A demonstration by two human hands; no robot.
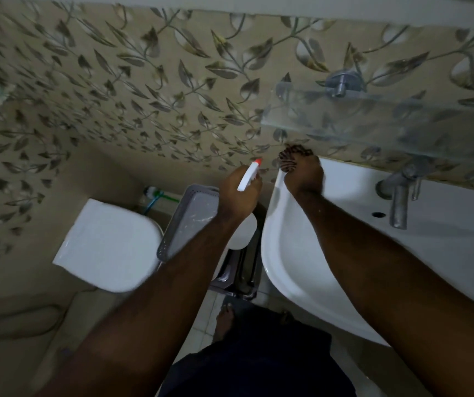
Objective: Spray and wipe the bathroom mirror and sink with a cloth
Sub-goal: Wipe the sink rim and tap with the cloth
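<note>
— Where are the hands?

— Both arms reach out toward the far wall. The right hand (304, 179) is clenched on a striped cloth (288, 161), pressed on the far left corner of the sink (287, 253).

— And the left?

— The left hand (237, 196) grips the spray bottle (248, 179) just left of the sink, red nozzle aimed at the tiled wall (144, 96). Tap (399, 202) sits to the right.
</note>
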